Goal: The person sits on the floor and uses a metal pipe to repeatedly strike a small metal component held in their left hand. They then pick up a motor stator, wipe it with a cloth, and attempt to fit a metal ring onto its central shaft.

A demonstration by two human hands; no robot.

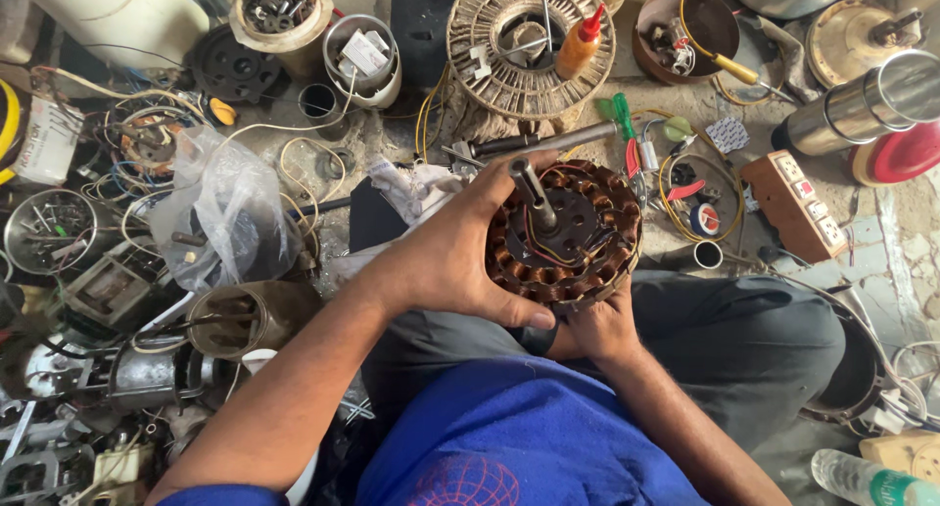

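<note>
A round motor stator (578, 234) with copper windings around its rim and a steel shaft sticking up from its middle rests over my lap. My left hand (452, 252) wraps around its left side, thumb along the lower edge and fingers reaching over the top toward the shaft. My right hand (599, 328) grips the stator from underneath at its near edge. Thin red and dark wires run across the stator's dark centre plate.
I sit on the floor among clutter: a bare round stator core (529, 38) with an orange-capped bottle (578, 41), a brown socket board (798, 205), a steel flask (862, 103), a plastic bag (220, 203), tins of parts (282, 12), wire coils (700, 195), screwdrivers (622, 115).
</note>
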